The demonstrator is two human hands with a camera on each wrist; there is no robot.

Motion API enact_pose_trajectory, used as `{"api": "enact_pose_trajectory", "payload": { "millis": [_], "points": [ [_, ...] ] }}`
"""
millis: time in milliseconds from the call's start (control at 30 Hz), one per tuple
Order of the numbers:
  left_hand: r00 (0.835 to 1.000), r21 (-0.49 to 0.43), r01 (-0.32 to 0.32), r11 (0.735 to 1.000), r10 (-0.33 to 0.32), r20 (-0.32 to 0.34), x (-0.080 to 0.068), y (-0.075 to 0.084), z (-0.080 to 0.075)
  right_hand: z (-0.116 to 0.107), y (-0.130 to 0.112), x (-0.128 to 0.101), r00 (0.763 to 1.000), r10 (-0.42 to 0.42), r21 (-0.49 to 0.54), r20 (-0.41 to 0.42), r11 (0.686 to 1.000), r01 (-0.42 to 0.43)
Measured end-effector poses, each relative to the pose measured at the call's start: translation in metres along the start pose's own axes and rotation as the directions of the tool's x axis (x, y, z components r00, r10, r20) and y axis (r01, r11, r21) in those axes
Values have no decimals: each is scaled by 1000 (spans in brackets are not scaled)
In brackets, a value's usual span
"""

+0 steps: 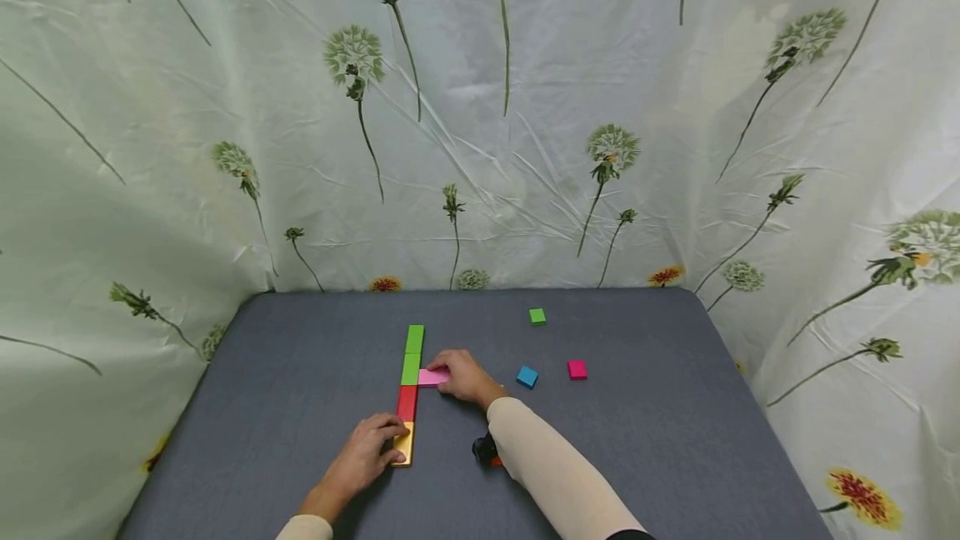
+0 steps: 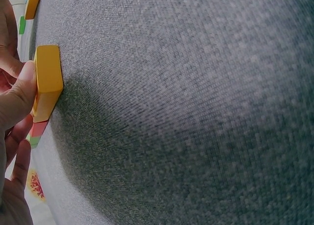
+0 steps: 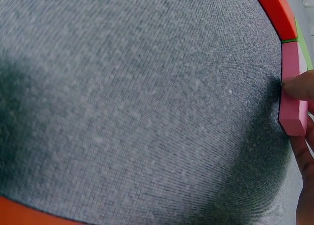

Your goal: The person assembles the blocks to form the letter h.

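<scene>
Pink block in right grip

No text, label, brand, number or sign can be read anywhere in these views.

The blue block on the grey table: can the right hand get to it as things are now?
Probably yes. The blue block lies alone on the table, just right of the right hand, nothing between them. The hand must first leave the pink block.
</scene>
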State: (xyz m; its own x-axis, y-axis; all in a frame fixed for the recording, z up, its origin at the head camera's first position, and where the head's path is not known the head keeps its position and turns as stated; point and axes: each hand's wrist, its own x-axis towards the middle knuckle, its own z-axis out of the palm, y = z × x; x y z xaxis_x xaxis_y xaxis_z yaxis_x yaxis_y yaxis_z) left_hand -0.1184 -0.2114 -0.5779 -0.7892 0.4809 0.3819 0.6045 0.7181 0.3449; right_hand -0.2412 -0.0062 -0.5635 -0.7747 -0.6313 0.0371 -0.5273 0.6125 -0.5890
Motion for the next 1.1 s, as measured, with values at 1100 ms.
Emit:
{"api": "enact_pose_trajectory", "payload": {
  "millis": [1100],
  "points": [
    [988,19,111,994,-112,107,2,4,-3,-68,82,-45,895,317,234,-313,939,-250]
  ]
}}
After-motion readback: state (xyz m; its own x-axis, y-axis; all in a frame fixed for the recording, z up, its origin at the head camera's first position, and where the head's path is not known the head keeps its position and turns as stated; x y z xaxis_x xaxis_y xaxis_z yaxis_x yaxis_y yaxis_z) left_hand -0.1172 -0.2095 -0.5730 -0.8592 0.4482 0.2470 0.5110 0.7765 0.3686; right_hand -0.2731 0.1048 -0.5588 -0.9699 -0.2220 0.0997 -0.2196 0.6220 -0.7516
